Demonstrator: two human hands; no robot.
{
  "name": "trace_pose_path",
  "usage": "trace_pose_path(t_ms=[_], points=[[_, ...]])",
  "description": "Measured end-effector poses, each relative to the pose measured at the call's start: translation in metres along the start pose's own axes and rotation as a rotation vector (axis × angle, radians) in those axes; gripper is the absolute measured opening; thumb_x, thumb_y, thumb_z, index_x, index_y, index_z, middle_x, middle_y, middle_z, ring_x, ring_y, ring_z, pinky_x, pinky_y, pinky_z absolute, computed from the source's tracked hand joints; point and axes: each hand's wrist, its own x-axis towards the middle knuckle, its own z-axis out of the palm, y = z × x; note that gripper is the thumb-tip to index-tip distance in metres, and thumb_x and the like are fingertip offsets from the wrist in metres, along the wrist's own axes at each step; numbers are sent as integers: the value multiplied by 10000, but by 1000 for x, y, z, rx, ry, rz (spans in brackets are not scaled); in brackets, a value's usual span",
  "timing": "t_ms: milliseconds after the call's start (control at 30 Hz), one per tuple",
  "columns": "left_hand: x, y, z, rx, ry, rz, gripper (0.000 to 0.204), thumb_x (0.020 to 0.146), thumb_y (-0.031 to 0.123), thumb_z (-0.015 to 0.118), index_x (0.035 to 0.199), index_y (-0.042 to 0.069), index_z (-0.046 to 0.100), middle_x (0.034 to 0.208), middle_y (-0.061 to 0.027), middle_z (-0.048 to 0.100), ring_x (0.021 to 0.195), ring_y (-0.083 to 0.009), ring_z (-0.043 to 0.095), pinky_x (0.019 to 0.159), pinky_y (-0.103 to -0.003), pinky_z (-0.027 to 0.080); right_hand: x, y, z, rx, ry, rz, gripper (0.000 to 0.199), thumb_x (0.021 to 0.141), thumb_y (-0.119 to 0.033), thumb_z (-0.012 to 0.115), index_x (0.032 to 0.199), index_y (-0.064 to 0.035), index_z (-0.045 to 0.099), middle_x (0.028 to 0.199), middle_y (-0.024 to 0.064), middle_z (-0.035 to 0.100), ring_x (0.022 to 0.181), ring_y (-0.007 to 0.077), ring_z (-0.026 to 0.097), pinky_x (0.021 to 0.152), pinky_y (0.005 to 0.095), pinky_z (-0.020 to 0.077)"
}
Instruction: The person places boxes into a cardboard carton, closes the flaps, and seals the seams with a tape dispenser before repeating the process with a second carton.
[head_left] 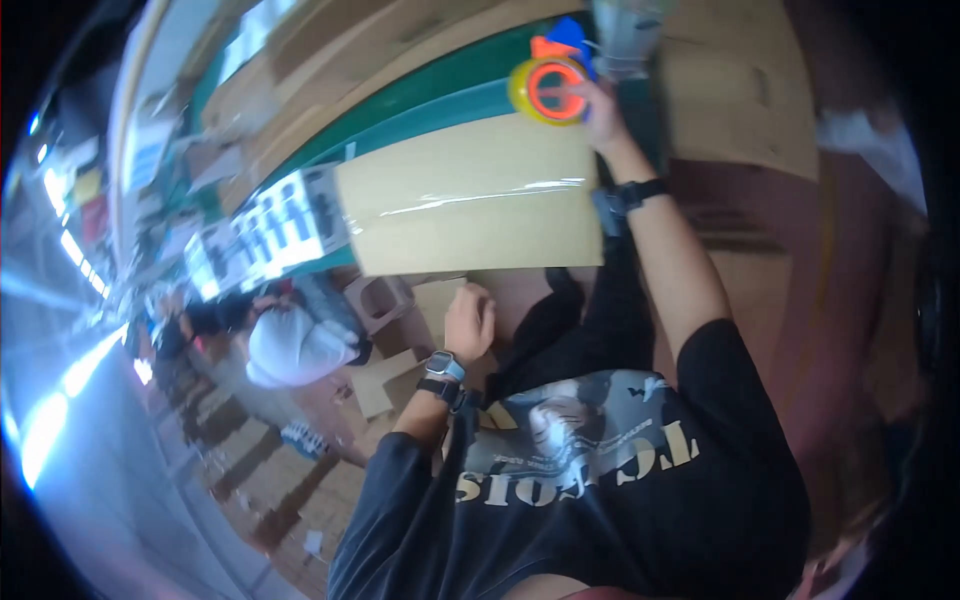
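My right hand (603, 118), arm stretched far forward, grips a tape dispenser (556, 90) with an orange and blue body and a yellow-rimmed roll. It is just above the far right corner of a closed cardboard box (470, 235). Shiny clear tape (480, 199) runs along the top of that box. On the near side of the box, my left hand (467, 322) hangs below its edge with the fingers loosely curled in and nothing visible in them.
A green conveyor or bench surface (440, 105) runs behind the box. Several printed white boxes (265, 228) line up on the left. Another large carton (735, 90) stands at right. A person in a light top (300, 345) bends at left, near cardboard pieces (385, 385) on the floor.
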Motion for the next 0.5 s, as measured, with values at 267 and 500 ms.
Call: trace_pose_path(t_ms=[267, 500], points=[[64, -114, -42, -265, 743, -826, 612, 990, 402, 591, 1277, -136, 540, 1184, -326, 644, 1125, -474, 609, 1006, -481, 458, -165, 29, -58, -125, 43, 336, 477, 948, -336, 539, 1310, -32, 609, 1224, 65, 670, 1093, 167, 644, 956, 311, 505], [195, -45, -37, 210, 435, -618, 944, 913, 605, 567, 1465, -128, 343, 1464, -337, 435, 1362, -477, 415, 1135, -568, 301, -319, -26, -16, -157, -326, 697, 736, 722, -210, 669, 1400, 36, 519, 1347, 125, 605, 1254, 233, 572, 1099, 350, 424]])
